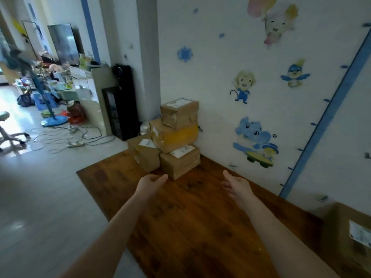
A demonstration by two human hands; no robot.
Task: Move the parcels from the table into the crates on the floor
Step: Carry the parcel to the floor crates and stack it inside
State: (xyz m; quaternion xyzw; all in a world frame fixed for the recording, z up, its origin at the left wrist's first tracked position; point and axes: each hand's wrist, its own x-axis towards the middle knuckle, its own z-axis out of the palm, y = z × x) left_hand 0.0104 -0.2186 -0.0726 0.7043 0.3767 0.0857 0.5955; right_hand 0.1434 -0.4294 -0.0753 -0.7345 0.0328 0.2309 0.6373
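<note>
The left grip point(152, 182), a bare hand at the end of an outstretched forearm, hangs released above the dark brown wooden counter point(190, 227), fingers loosely extended and holding nothing. Just beyond it, at the counter's far end against the wall, stands the pile of brown cardboard parcels. A low labelled parcel point(147, 155) sits at the left, and a squat labelled parcel point(180, 161) is beside it at the front. A wider parcel bound in yellow tape point(174, 136) rests across them, with a small labelled parcel point(179, 113) on top. The right grip point(236, 185) is likewise released and empty, palm turned inward, near the front parcel but not touching it. At the far right edge sits a large brown cardboard carton point(349, 237). No crates are in view.

The step in hand looks like a two-handed reach for one parcel. It would go best from the top down. Close both palms flat on opposite sides of the small top parcel and lift it straight up, so the taped one beneath is not dragged. Pulling a bottom parcel first would likely topple the pile.
</note>
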